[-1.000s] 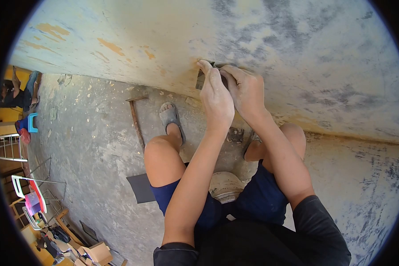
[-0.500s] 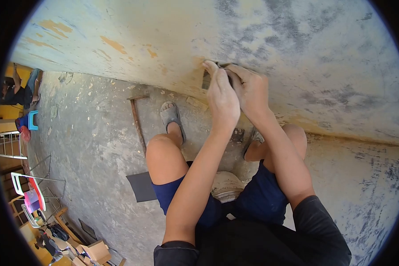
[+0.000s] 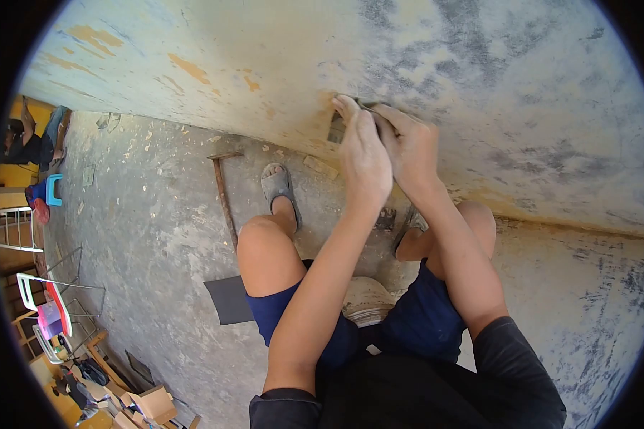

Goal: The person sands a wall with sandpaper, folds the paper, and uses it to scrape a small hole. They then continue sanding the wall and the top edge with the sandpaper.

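Observation:
Both my hands are raised together against the patchy wall [image 3: 279, 64], right beside a small dark rectangular recess [image 3: 335, 129]. My left hand [image 3: 365, 154] and my right hand [image 3: 411, 146] are dusty and press round a thin dark sheet [image 3: 371, 104], whose edge shows between the fingertips. Most of that sheet is hidden by the fingers. The wall around the hands carries yellowish and grey patches.
A long-handled hammer [image 3: 223, 193] lies on the grey floor near my sandalled foot. A dark sheet [image 3: 229, 300] is beside my knee, a pale bucket [image 3: 367, 297] between my legs. Chairs, a blue stool [image 3: 54, 190], cardboard boxes [image 3: 154, 405] and another person [image 3: 25, 143] are at left.
Both hands have shifted slightly to the right in view, still together at the wall. The view itself has moved a little.

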A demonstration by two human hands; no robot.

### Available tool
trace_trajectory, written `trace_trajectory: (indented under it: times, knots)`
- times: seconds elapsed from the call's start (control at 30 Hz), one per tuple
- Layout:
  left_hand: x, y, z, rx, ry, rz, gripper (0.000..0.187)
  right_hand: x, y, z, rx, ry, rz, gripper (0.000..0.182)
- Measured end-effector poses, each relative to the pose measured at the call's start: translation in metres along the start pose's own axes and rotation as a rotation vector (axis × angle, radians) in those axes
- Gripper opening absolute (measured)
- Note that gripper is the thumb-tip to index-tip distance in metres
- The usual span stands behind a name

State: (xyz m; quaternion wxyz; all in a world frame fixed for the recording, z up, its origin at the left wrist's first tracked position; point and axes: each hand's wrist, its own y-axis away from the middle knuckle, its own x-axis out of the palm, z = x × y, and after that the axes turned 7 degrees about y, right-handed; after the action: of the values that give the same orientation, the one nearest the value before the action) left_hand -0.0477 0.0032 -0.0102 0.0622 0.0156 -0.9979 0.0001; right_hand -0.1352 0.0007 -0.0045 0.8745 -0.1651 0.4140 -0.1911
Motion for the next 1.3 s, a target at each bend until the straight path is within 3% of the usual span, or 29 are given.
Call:
trace_trajectory:
  times: [0.2, 0.37, 0.67, 0.8, 0.87, 1.17, 1.3]
  knots:
    - [0.002, 0.0, 0.005, 0.015, 0.026, -0.007, 0.064, -0.008, 0.005, -0.006, -0.037, 0.062, 0.033, 0.013]
    - [0.018, 0.015, 0.015, 0.052, 0.024, 0.088, 0.067, -0.025, 0.013, -0.005, 0.101, 0.048, 0.029, 0.014]
    - [-0.004, -0.009, 0.003, 0.022, 0.013, -0.018, 0.068, 0.003, 0.005, -0.004, -0.1, 0.052, 0.009, 0.014]
    - [0.009, 0.007, 0.007, 0.031, 0.004, 0.03, 0.066, -0.015, 0.014, -0.013, -0.045, 0.049, -0.009, 0.014]
    - [0.018, 0.016, 0.014, 0.019, -0.006, 0.07, 0.066, -0.023, 0.015, -0.011, 0.078, -0.008, 0.018, 0.015]
    - [0.0, -0.004, 0.006, -0.022, -0.028, 0.009, 0.065, 0.002, -0.001, -0.005, -0.089, -0.005, -0.005, 0.013]
    - [0.009, 0.008, 0.013, 0.04, 0.009, 0.071, 0.066, -0.014, 0.009, -0.01, -0.032, 0.051, 0.0, 0.013]
